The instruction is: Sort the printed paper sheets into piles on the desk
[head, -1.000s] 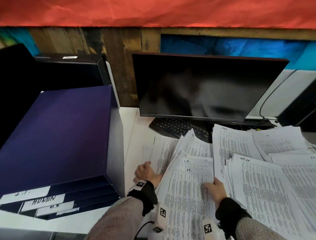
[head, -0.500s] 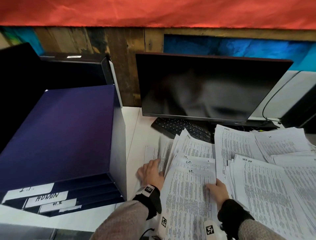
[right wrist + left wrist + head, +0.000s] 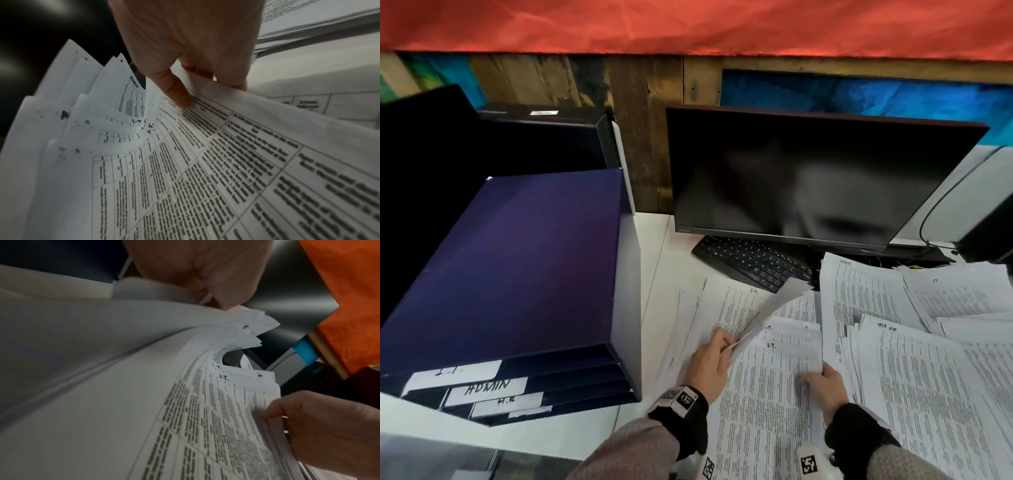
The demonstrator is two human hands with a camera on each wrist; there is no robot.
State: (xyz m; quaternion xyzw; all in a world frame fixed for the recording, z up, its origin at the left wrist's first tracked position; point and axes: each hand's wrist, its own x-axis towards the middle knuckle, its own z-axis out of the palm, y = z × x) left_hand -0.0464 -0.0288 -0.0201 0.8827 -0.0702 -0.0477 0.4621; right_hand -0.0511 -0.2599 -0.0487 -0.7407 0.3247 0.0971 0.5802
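- A lifted sheet (image 3: 767, 317) is pinched by the left hand (image 3: 710, 368).
- The I.T. stack (image 3: 767, 404), near centre of the desk (image 3: 664, 246), is gripped at its right edge by the right hand (image 3: 825, 385).
- Only one sheet should be peeled, the stack kept pinned.

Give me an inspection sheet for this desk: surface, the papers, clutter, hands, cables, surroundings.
Surface: white desk, mostly under paper.
Job's things: printed sheets marked I.T.; more piles to the right.
Clutter: keyboard, partly under sheets; labelled tray stack.
Hands: left hand pinches a lifted sheet; right hand grips the stack's edge.
Cables: black cable behind monitor.
Surroundings: wood wall, red cloth.
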